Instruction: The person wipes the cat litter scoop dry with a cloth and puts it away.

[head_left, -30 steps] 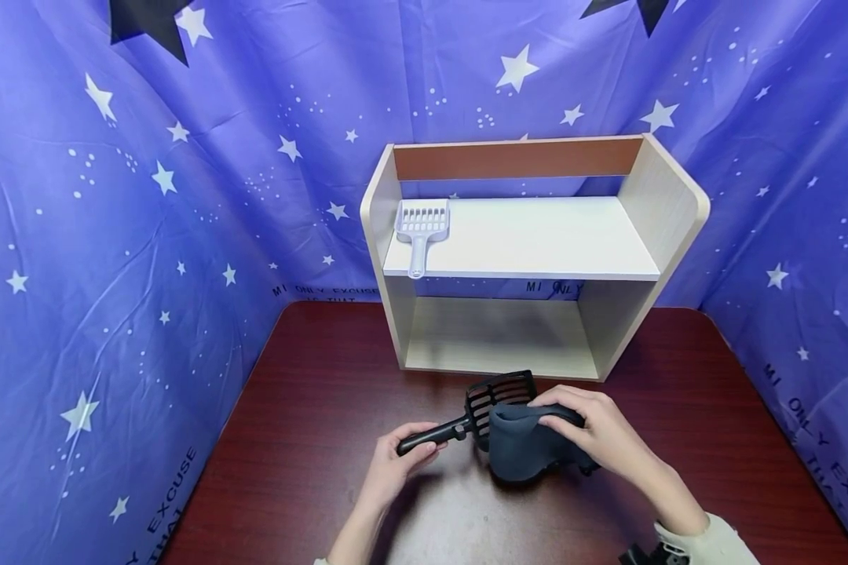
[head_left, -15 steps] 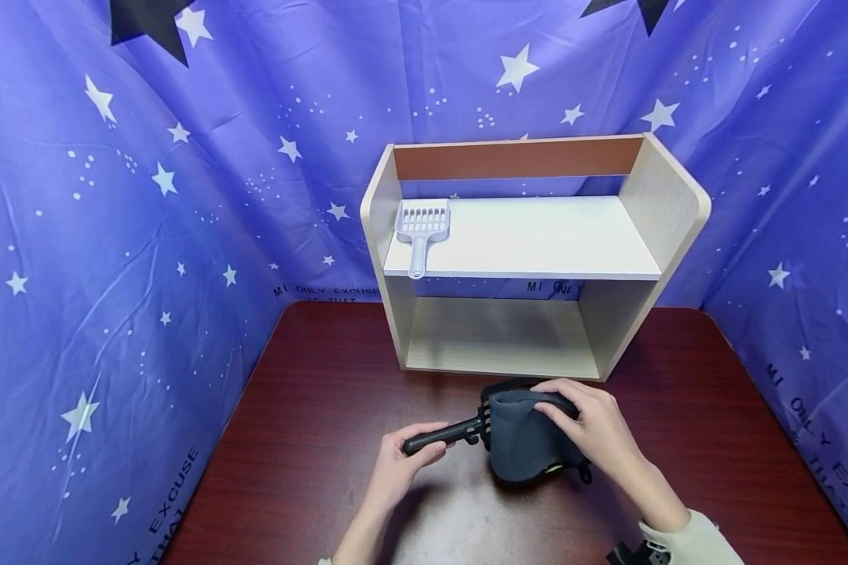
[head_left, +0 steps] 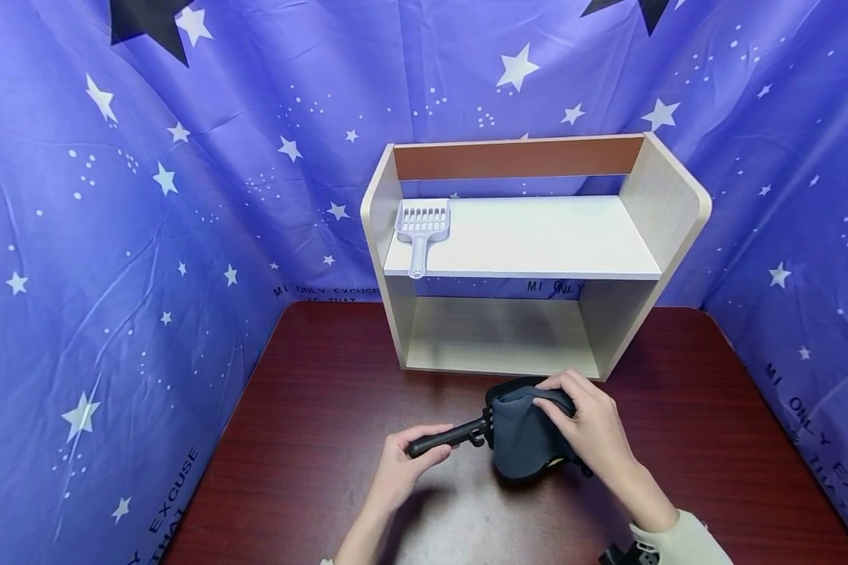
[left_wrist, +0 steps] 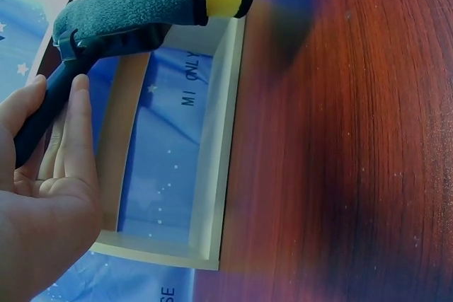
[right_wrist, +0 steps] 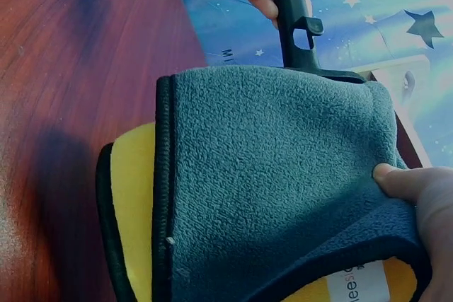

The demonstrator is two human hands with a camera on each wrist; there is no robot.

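Observation:
My left hand (head_left: 403, 469) grips the handle of a black litter scoop (head_left: 447, 438) held above the table. Grey with a yellow reverse and black edging, a cleaning cloth (head_left: 526, 439) is draped over the scoop's slotted head and hides most of it. The right hand (head_left: 590, 420) pinches the cloth against the head from the far right side, thumb on the near face. In the right wrist view the cloth's plush face (right_wrist: 276, 153) fills the middle, with a white label (right_wrist: 359, 284) low down. The left wrist view shows the handle (left_wrist: 53, 100) lying between thumb and fingers.
A pale wooden two-tier shelf (head_left: 523, 271) stands at the back of the dark red table (head_left: 311, 424). On its upper board lies a light lavender litter scoop (head_left: 422, 227), handle toward me. Blue star-printed curtains (head_left: 148, 235) enclose the back and sides.
The cloth has come further over the black scoop's head, whose slots showed plainly before. My left hand has moved slightly right with the handle; the right hand has shifted slightly up and left.

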